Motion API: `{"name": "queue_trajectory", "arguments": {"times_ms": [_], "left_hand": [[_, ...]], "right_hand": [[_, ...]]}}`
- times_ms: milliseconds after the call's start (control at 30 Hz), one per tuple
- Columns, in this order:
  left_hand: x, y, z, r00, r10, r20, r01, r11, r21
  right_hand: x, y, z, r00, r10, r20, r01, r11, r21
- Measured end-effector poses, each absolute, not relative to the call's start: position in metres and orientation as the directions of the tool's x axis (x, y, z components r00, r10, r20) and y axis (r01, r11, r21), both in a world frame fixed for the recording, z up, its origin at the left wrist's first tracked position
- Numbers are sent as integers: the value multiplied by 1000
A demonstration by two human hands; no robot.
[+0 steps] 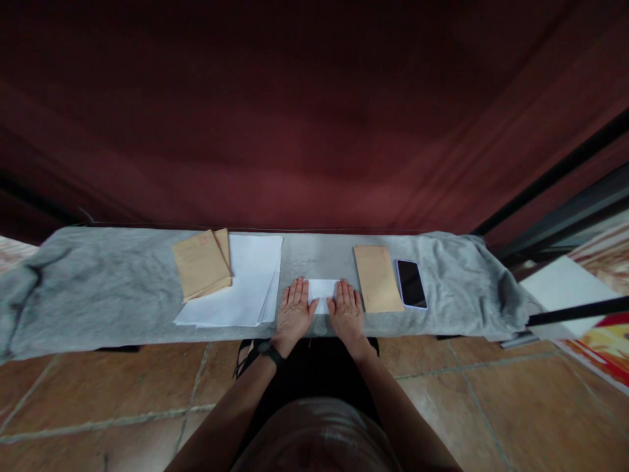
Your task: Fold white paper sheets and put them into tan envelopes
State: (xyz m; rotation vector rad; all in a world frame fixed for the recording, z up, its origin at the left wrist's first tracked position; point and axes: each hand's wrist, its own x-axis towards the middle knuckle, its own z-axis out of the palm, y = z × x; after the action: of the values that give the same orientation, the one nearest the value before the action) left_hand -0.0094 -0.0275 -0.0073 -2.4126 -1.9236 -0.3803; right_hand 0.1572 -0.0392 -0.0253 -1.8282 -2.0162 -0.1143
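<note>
A small folded sheet of white paper (323, 288) lies on the grey cloth at the middle of the narrow table. My left hand (295, 311) rests flat on its left end, fingers stretched forward. On the right end lies my right hand (346, 313), also flat, with the thumb pointing inward. The two thumbs are near each other over the paper's lower part, and both ends of the sheet are covered by my hands. Just beyond my right hand are brown envelopes (378, 278). To the left of my left hand is a stack of white paper sheets (250, 282).
More brown envelopes (202, 263) overlap the left part of the paper stack. A smartphone (411, 284) lies right of the right-hand envelopes. The grey cloth (122, 282) covers the table, and a dark red curtain (314, 144) hangs directly behind it. Black bars (555, 174) stand at the right.
</note>
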Motion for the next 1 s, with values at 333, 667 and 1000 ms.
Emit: {"name": "queue_trajectory", "arguments": {"times_ms": [333, 667, 1000], "left_hand": [[-11, -42, -1, 336, 907, 253, 904, -386, 185], [-4, -57, -1, 518, 823, 232, 827, -552, 112], [-7, -57, -2, 551, 814, 185, 812, -574, 107]], "right_hand": [[160, -45, -22, -63, 933, 354, 967, 145, -211], [163, -48, -14, -83, 932, 354, 951, 181, -251], [159, -77, -19, -275, 907, 319, 899, 360, -250]]}}
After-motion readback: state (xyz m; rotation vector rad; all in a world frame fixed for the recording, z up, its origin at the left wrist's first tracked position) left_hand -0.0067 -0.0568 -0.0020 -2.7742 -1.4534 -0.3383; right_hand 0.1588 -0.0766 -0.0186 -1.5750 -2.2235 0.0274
